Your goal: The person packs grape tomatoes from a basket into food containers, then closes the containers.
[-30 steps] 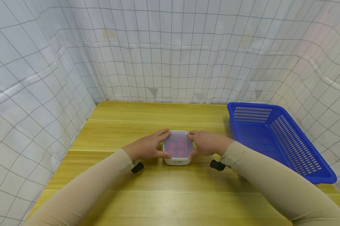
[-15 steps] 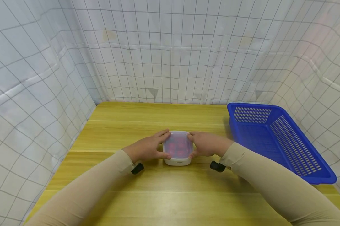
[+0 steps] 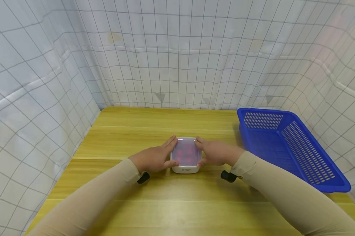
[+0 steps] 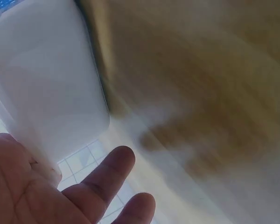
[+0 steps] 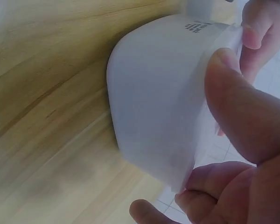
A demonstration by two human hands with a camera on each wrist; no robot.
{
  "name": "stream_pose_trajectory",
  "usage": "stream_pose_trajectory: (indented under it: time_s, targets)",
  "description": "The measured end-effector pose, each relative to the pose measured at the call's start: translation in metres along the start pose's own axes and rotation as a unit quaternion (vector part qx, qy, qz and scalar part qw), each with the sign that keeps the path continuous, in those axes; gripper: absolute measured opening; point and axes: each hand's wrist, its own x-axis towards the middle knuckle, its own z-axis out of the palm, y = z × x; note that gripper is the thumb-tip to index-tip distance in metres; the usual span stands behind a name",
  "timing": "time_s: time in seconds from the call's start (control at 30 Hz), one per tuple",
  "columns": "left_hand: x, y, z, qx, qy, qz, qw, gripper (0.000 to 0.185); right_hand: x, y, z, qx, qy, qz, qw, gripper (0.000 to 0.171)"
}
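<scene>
A white plastic food container (image 3: pixel 185 169) rests on the wooden table. Its translucent lid (image 3: pixel 187 150) lets several red, round shapes show through. My left hand (image 3: pixel 154 158) holds the lid's left edge, thumb at the near corner and fingers at the far one. On the opposite edge, my right hand (image 3: pixel 218 152) grips in the same spread. In the right wrist view, the right thumb (image 5: pixel 228 88) lies on the lid's rim and the fingers bend at its far corner. Two left fingers (image 4: pixel 112 172) stick out past the container in the left wrist view.
A blue perforated plastic basket (image 3: pixel 279 141) stands at the right side of the wooden table (image 3: pixel 177 200). White grid-patterned curtains (image 3: pixel 177 65) enclose the table at the back and both sides. A black wrist strap piece (image 3: pixel 228 176) hangs below each sleeve.
My left hand has shifted slightly at the lid, and its fingers look straighter. The right fingertips have moved a little. The container stays in the same place with its lid on.
</scene>
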Motion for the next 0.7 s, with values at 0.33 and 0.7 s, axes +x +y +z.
stream_pose_trajectory:
  time_s: [0.33, 0.7]
  targets:
    - [-0.003, 0.011, -0.004, 0.047, 0.053, -0.021, 0.9973, 0.102, -0.003, -0.004, 0.000, -0.077, 0.052, 0.003, 0.996, 0.075]
    - [-0.004, 0.001, -0.010, -0.038, 0.017, -0.014, 0.9990, 0.093, -0.010, -0.003, 0.001, -0.136, 0.062, -0.032, 0.988, 0.063]
